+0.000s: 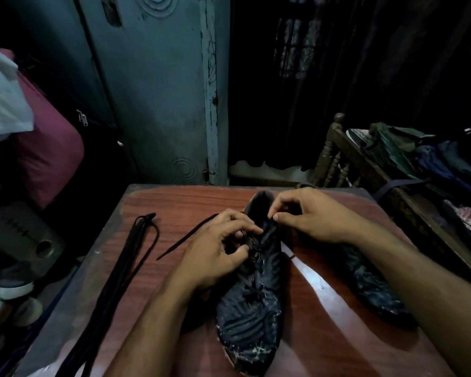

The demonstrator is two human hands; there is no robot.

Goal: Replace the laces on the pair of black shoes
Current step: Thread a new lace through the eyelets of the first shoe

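Head view: one black shoe [252, 289] lies in the middle of the tabletop [152, 202], its long axis running from the toe, close to the person, away to the heel at the far end, tilted slightly to the right. The lace [252, 291] crosses the front of the shoe in a few rows; the upper eyelets near the tongue are where both hands meet.

The left hand [218, 248] rests on the shoe's left side, fingers curled, thumb and forefinger pinching something small at the eyelet row, most likely the lace. A loose lace end [185, 236] runs out from under this hand to the left and lies flat on the tabletop.

The right hand [307, 216] comes in from the right, fingers bent, thumb and forefinger pressed together on the lace just above the tongue. Both hands are equally near the working point, which lies between their fingertips.

The second shoe [375, 284] lies to the right, mostly hidden beneath the right forearm, roughly parallel to the first. A bundle of spare laces [114, 270] stretches along the left edge of the tabletop, well apart from the hands.

Judging from this, lacing is in hand at the upper eyelets; the next pull would go across the shoe's axis.
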